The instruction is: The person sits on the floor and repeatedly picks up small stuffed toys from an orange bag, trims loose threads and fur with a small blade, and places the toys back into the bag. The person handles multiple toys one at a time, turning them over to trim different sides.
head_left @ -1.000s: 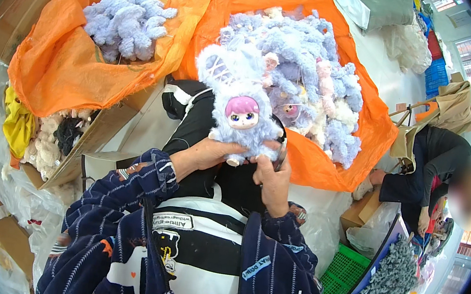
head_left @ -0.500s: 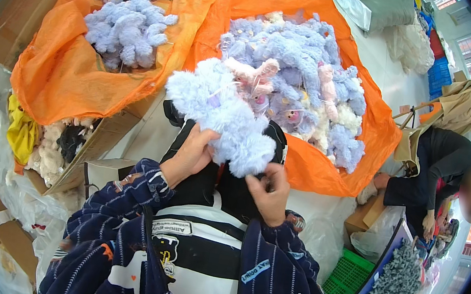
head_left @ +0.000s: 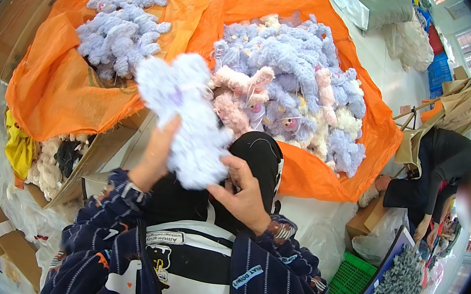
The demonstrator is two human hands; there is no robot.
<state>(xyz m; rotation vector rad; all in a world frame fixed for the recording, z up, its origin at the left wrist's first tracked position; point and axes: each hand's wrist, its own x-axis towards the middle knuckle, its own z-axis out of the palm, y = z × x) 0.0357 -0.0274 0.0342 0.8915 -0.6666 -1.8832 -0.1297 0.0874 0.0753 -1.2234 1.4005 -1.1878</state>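
Swinging leftward since before, we are gripping the plush toy [head_left: 187,121] in both hands, left hand [head_left: 156,156] and right hand [head_left: 245,194], with the right orange bag [head_left: 328,179] staying heaped, lower frame centre.

toy workshop: orange sacks [head_left: 71,104] heaped with plush toys [head_left: 294,77].

We have one wide fisheye view from our head, looking steeply down past our striped chest, close on our left hand [head_left: 156,156] and right hand [head_left: 245,196], with the orange sacks [head_left: 71,104] farther off and the rim bending the floor's edges.
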